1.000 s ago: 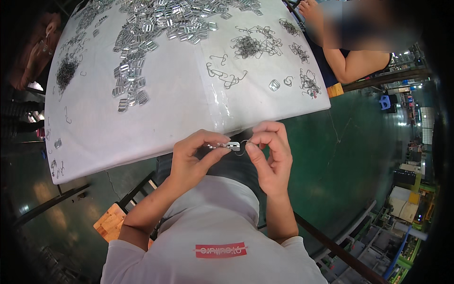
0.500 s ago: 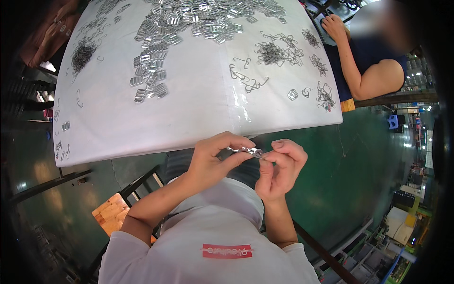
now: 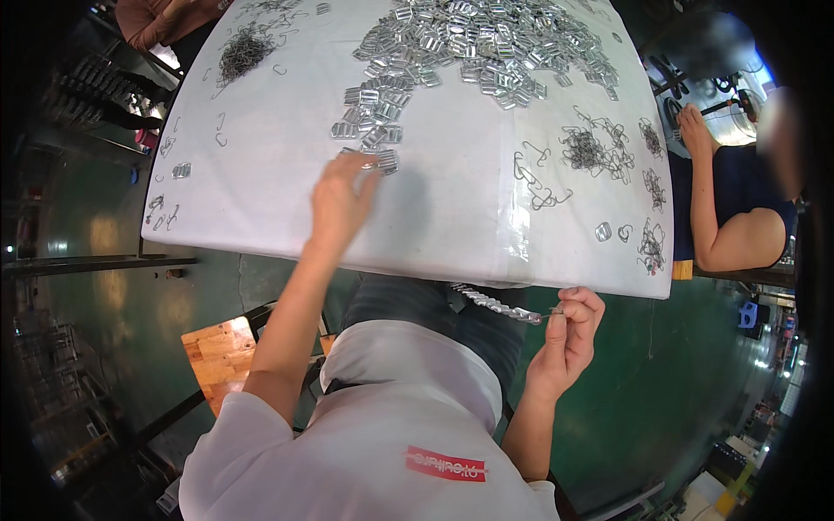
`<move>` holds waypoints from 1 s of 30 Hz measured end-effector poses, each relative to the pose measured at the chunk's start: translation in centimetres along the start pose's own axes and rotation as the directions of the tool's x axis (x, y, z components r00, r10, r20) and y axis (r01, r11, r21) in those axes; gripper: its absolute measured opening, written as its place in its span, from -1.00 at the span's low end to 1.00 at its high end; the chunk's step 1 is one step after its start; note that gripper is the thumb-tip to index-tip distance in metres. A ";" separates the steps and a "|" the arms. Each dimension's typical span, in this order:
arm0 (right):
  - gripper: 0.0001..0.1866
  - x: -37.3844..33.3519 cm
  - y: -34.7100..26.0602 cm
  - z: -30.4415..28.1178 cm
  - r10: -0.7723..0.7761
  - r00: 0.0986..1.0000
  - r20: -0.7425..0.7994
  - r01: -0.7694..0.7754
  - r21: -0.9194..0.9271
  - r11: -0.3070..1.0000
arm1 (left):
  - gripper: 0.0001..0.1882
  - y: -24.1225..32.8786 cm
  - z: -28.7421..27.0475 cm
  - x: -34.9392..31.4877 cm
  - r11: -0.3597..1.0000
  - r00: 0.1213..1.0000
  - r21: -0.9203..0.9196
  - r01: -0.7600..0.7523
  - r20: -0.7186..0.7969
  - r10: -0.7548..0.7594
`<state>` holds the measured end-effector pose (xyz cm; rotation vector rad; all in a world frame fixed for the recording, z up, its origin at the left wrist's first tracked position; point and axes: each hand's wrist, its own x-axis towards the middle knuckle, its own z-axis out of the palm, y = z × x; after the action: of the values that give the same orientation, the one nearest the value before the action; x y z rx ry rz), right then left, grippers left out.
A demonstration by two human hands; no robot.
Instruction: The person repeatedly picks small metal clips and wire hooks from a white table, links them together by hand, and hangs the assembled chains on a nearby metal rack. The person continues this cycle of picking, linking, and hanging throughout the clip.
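My left hand (image 3: pixel 341 198) reaches over the white table, its thumb and fingers apart at the near end of a trail of flat silver slotted buckles (image 3: pixel 382 161). The fingertips touch or almost touch the nearest buckles; the hand partly hides that spot. Off the table's front edge, my right hand (image 3: pixel 563 343) pinches a thin metal wire (image 3: pixel 551 313) between thumb and fingers. From it a row of overlapping silver buckles (image 3: pixel 495 303) stretches leftward above my lap, apparently strung on the wire.
A large buckle heap (image 3: pixel 486 43) lies at the table's far side. Tangled wire hooks sit in a left pile (image 3: pixel 245 54) and a right pile (image 3: pixel 586 149), with loose hooks (image 3: pixel 540 187) nearby. Another person's arm (image 3: pixel 705 195) is at the right edge; a wooden stool (image 3: pixel 217 358) stands lower left.
My left hand has left the buckle row and moved forward to the buckles on the table. My right hand still holds the wire, and the row now hangs out to its left.
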<state>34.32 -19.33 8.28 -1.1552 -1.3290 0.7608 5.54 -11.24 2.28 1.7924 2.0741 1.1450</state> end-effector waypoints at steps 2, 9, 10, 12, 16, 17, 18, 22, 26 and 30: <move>-0.92 -0.2 0.0 0.0 0.021 1.000 0.003 -0.021 0.028 0.999 | -0.78 -2.9 -0.4 0.9 0.976 0.997 0.217 0.033 -0.070 -0.019; -0.93 -0.7 0.0 0.4 0.010 1.000 0.006 -0.009 -0.023 1.000 | -0.66 -6.2 -2.9 3.6 0.984 0.938 0.152 -0.091 0.344 0.034; -0.93 -0.8 0.1 0.3 0.002 1.000 0.003 -0.002 -0.055 0.999 | -0.65 -6.0 -3.2 3.9 0.993 0.917 0.099 -0.059 0.400 0.015; -0.93 -0.8 0.3 0.3 0.004 1.000 -0.007 -0.005 -0.061 0.998 | -0.73 -5.0 -3.9 3.4 0.993 0.947 0.121 0.009 0.318 -0.047; -0.92 -0.6 0.9 0.4 -0.041 0.999 -0.002 0.041 -0.059 0.997 | -0.83 0.2 -2.8 0.3 0.877 0.898 -0.271 0.396 0.313 -0.309; -0.93 -0.7 1.1 0.5 -0.019 1.000 -0.009 0.018 -0.029 0.999 | -0.83 2.0 -2.3 -0.9 0.784 0.895 -0.469 0.406 0.376 -0.238; -0.93 -0.7 1.2 0.6 0.005 1.000 -0.010 -0.005 0.001 1.000 | -0.83 4.0 -1.6 -2.1 0.649 0.880 -0.616 0.448 0.433 -0.197; -0.92 -0.4 1.4 0.5 -0.059 0.998 -0.008 0.058 -0.053 0.997 | -0.76 11.4 0.1 -5.6 0.621 0.940 -0.744 0.249 0.340 0.031; -0.92 -0.2 1.1 0.3 -0.029 0.999 -0.038 0.027 -0.053 0.998 | -0.74 14.7 -0.1 -6.4 0.645 0.919 -0.724 0.245 0.385 0.083; -0.91 -0.1 1.0 0.4 -0.047 0.995 -0.084 0.041 -0.076 0.996 | -0.75 15.8 0.3 -7.4 0.631 0.937 -0.742 0.224 0.343 0.071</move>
<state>34.14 -19.08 7.22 -1.2002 -1.3156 0.6273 19.87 -18.02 9.60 1.3061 1.1373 1.3001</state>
